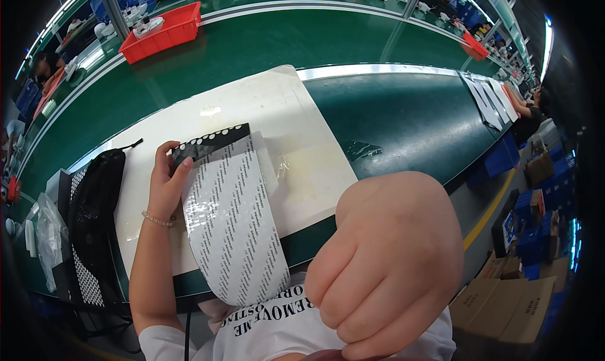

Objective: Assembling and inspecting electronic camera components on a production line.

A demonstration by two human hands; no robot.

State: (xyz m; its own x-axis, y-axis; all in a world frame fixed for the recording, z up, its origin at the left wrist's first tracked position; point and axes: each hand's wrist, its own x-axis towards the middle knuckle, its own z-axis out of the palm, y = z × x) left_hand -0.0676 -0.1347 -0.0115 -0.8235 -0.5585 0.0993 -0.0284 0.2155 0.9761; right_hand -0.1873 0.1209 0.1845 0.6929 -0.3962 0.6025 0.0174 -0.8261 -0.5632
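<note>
On a white board (315, 165), my left hand (166, 187) grips the left end of a black strip with white round dots (217, 141), thumb on top. From that strip a long white printed backing sheet (233, 222) curves over the table's near edge towards my body. More whitish sheet (268, 165) shows beneath its right side. My right hand (394, 260) is raised close to the camera, its fingers curled shut. Whatever may be inside those fingers is hidden.
Left of the board lie a black mesh-sided bag (94, 216) and a clear plastic bag (49, 235). A red bin (162, 33) stands on the green conveyor beyond. White sheets (488, 102) lie far right, near another person (529, 118). Cardboard boxes (510, 310) stand at lower right.
</note>
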